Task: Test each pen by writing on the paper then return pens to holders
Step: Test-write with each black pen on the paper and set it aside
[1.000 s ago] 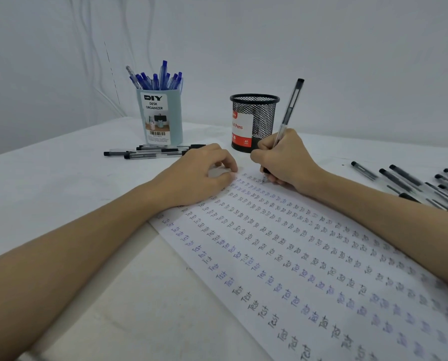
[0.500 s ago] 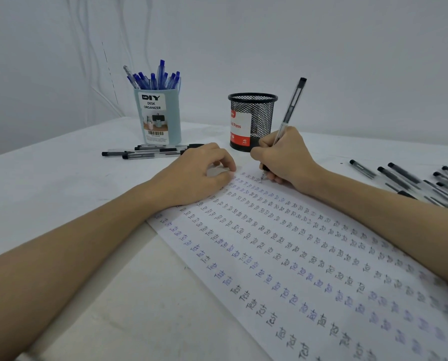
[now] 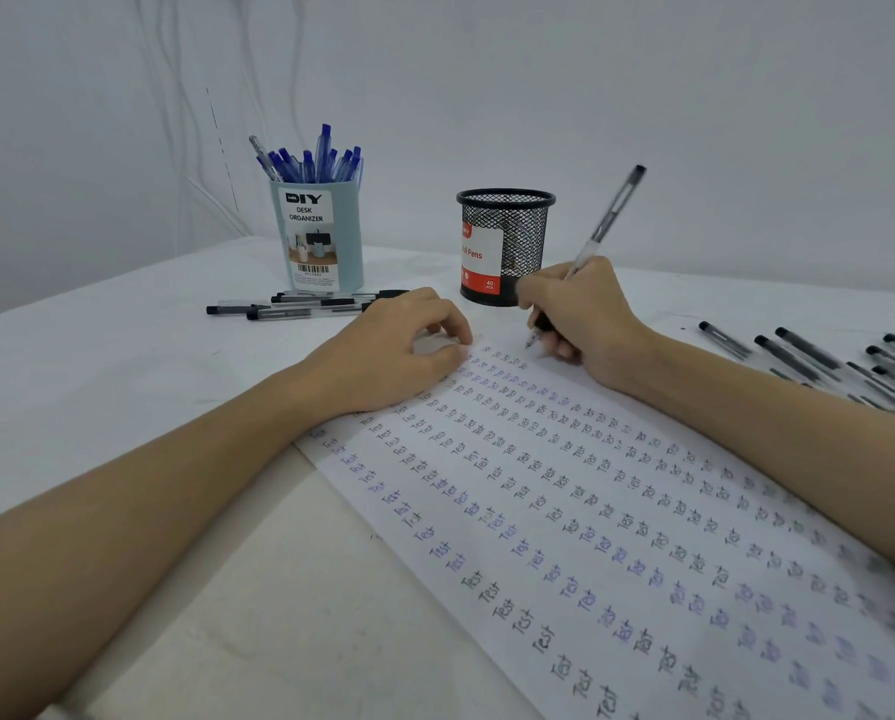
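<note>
Right hand point(image 3: 583, 319) grips a black pen point(image 3: 598, 231), tip at the far end of the paper point(image 3: 616, 511), cap end tilted up and right. Left hand point(image 3: 398, 350) rests on the paper's far left corner, fingers loosely curled, holding nothing. Black mesh holder point(image 3: 505, 246) stands just behind the right hand; blue holder point(image 3: 320, 236) to its left holds blue pens point(image 3: 315, 158). Loose black pens point(image 3: 824, 361) lie at right.

Two bare forearms reach in from the lower corners, with no sleeve, watch, bracelet or ring on either as far as the frame shows. The left hand point(image 3: 393, 350) has short, unpainted nails; those of the right hand point(image 3: 583, 317) are turned away and hard to judge. Both wrists look slim, with smooth, unmarked surfaces.
</note>
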`<state>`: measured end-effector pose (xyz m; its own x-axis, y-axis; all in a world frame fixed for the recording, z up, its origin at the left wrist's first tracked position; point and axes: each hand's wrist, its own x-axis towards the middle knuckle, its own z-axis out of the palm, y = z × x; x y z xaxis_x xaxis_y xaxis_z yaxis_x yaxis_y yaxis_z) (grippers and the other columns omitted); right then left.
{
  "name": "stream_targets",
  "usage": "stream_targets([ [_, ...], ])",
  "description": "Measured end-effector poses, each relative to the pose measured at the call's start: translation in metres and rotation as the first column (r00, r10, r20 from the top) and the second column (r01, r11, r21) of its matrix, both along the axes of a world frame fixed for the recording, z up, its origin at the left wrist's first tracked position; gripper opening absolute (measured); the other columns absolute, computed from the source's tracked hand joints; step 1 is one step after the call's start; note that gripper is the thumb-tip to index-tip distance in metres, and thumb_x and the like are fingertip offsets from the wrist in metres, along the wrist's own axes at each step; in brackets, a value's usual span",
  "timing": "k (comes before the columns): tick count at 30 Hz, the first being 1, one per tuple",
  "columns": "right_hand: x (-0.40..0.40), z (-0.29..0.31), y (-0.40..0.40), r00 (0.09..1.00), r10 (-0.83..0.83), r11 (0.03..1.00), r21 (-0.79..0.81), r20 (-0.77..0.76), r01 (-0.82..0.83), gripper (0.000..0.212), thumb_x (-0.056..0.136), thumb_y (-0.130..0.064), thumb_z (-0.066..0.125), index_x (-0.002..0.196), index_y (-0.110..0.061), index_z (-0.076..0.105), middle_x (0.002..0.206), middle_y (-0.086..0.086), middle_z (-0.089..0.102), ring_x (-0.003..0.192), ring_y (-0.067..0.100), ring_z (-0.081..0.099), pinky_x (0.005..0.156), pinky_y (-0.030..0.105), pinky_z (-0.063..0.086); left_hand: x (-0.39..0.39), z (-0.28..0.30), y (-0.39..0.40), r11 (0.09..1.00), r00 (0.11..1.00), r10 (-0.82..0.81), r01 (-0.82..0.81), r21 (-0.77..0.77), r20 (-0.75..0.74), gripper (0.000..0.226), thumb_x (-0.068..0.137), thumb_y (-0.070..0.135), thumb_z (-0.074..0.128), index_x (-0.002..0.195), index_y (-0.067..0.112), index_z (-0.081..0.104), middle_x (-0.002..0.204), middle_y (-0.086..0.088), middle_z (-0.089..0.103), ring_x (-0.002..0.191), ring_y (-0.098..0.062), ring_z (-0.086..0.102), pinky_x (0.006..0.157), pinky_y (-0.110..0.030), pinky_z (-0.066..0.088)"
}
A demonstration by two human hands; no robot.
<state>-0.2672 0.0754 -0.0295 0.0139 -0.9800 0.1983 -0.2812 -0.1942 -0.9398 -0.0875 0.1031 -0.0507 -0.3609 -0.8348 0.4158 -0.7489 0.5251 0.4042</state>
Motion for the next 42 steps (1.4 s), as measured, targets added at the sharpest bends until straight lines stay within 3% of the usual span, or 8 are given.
stream_targets([
  [3,-0.004,0.007,-0.001,0.997,0.040,0.990,0.134,0.069,-0.050,0.020,0.078,-0.009,0.055,0.059,-0.010,0.047,0.040,-0.001,0.047,0.033,0.011,0.034,0.041,0.016,0.025,0.000,0.000,0.001,1.000,1.000,-0.003,0.003,0.016,-0.012,0.027,0.081,0.040,0.053,0.099,0.024,0.065,0.102,0.007,0.060,0.099,-0.007,0.054,0.091,-0.026,0.041],
  [7,-0.010,0.017,-0.002,0.997,0.061,0.989,0.129,0.052,-0.067,0.019,0.089,-0.009,0.051,0.074,-0.012,0.039,0.036,-0.002,0.033,0.027,0.011,0.023,0.036,0.013,0.019,0.001,0.000,0.001,1.000,1.000,-0.007,0.007,0.011,-0.011,0.016,0.089,0.029,0.059,0.101,0.021,0.066,0.105,0.005,0.060,0.100,-0.007,0.053,0.092,-0.026,0.041],
  [12,-0.012,0.018,-0.004,0.990,0.093,0.987,0.122,0.109,-0.106,0.027,0.102,-0.036,0.036,0.094,-0.010,0.040,0.033,-0.004,0.031,0.028,0.011,0.021,0.036,0.012,0.019,0.000,0.000,0.001,1.000,1.000,-0.008,0.008,0.012,-0.015,0.014,0.090,0.026,0.059,0.101,0.021,0.065,0.106,0.005,0.060,0.100,-0.007,0.053,0.091,-0.023,0.040],
  [23,-0.007,0.017,-0.003,0.986,0.139,0.979,0.136,0.089,-0.150,0.033,0.102,-0.035,0.035,0.089,-0.008,0.049,0.032,-0.001,0.033,0.028,0.012,0.022,0.037,0.013,0.019,0.001,0.001,0.001,1.000,1.000,-0.011,0.011,0.000,-0.008,0.015,0.090,0.026,0.059,0.102,0.021,0.065,0.106,0.005,0.060,0.102,-0.008,0.054,0.089,-0.022,0.040],
  [30,-0.010,0.015,-0.005,0.993,0.113,0.991,0.074,0.015,-0.114,0.039,0.100,-0.037,0.043,0.080,-0.005,0.055,0.031,-0.002,0.035,0.026,0.011,0.025,0.035,0.013,0.019,0.001,0.000,0.000,1.000,1.000,-0.016,0.016,-0.010,-0.015,0.012,0.089,0.025,0.060,0.099,0.022,0.065,0.104,0.005,0.060,0.101,-0.009,0.055,0.094,-0.032,0.042],
  [36,-0.026,0.038,-0.003,0.975,0.166,0.985,0.074,-0.147,-0.156,0.022,0.089,-0.018,0.053,0.075,-0.003,0.062,0.037,0.001,0.045,0.032,0.012,0.033,0.039,0.019,0.024,0.002,0.000,-0.001,1.000,1.000,-0.023,0.023,-0.013,-0.014,0.015,0.089,0.027,0.060,0.101,0.021,0.066,0.105,0.006,0.061,0.100,-0.008,0.055,0.093,-0.029,0.043],
  [38,-0.041,0.045,-0.003,0.946,0.146,0.989,0.077,-0.290,-0.129,0.021,0.087,-0.015,0.056,0.073,-0.002,0.065,0.044,0.004,0.050,0.034,0.011,0.040,0.039,0.015,0.031,0.003,0.000,-0.001,1.000,1.000,-0.023,0.023,-0.015,-0.005,0.014,0.090,0.027,0.059,0.102,0.022,0.065,0.105,0.008,0.060,0.100,-0.007,0.054,0.093,-0.027,0.042],
  [42,-0.079,0.037,0.003,0.693,0.066,0.998,0.056,-0.718,-0.037,0.024,0.081,-0.021,0.071,0.073,0.001,0.069,0.054,0.005,0.053,0.047,0.014,0.043,0.046,0.020,0.034,0.004,-0.001,0.000,1.000,1.000,-0.020,0.020,-0.011,0.006,0.012,0.090,0.028,0.059,0.101,0.025,0.065,0.105,0.011,0.060,0.100,-0.006,0.054,0.093,-0.027,0.042],
])
